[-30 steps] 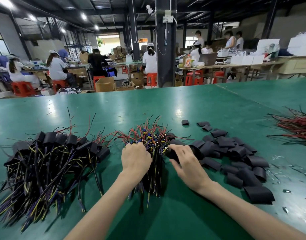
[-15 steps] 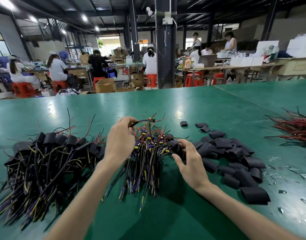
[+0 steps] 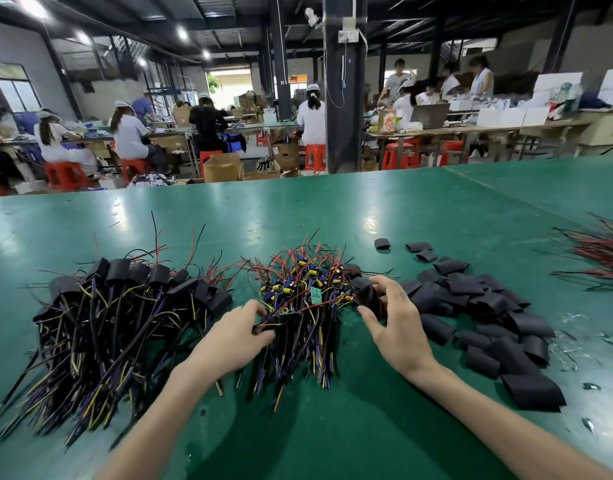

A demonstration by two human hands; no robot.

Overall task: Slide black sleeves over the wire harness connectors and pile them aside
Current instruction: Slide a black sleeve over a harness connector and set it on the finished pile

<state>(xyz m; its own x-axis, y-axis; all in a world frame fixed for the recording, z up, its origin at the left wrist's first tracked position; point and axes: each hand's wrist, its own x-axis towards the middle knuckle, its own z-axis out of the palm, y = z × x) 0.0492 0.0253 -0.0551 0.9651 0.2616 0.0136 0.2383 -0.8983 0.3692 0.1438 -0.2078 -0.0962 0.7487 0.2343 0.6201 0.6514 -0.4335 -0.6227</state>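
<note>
left hand pinches wire harness; right hand grips black sleeve.

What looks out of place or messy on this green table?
Nothing looks damaged. Shiny scraps litter the table right of the black sleeve pile, three stray sleeves lie behind it, and a lone ring, perhaps a rubber band, sits farther back.

Left hand, harness — right hand, sleeve
</note>
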